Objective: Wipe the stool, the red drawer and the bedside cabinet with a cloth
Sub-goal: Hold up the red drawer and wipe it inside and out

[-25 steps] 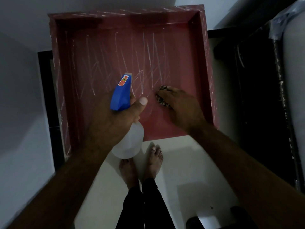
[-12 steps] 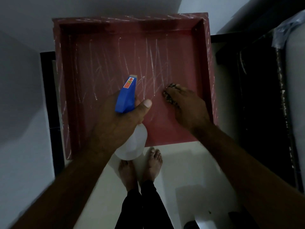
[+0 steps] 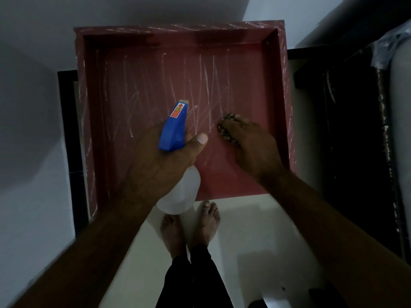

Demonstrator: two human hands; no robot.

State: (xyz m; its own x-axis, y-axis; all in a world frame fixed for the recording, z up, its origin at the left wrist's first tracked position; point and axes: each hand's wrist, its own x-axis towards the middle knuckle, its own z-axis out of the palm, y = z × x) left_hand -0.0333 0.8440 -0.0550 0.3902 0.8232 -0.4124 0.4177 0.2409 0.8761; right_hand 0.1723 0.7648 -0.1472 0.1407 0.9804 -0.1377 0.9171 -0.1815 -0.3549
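Observation:
The red drawer [image 3: 142, 85] stands open below me, its floor streaked with pale wipe marks. My left hand [image 3: 155, 161] grips a spray bottle [image 3: 174, 130] with a blue head and a white body, held over the drawer's near left part with the nozzle pointing away from me. My right hand [image 3: 249, 145] presses a dark patterned cloth [image 3: 225, 126] onto the drawer floor at the right. Most of the cloth is hidden under the fingers. The stool is not in view.
A black frame [image 3: 69, 130] runs along the drawer's left side beside a white wall. Dark furniture wrapped in plastic [image 3: 355, 141] stands to the right. My bare feet [image 3: 191, 223] stand on the pale floor just in front of the drawer.
The view has tilted, so the drawer sits a little lower in frame. My right hand with the cloth has barely shifted on the drawer floor. My left hand still holds the bottle.

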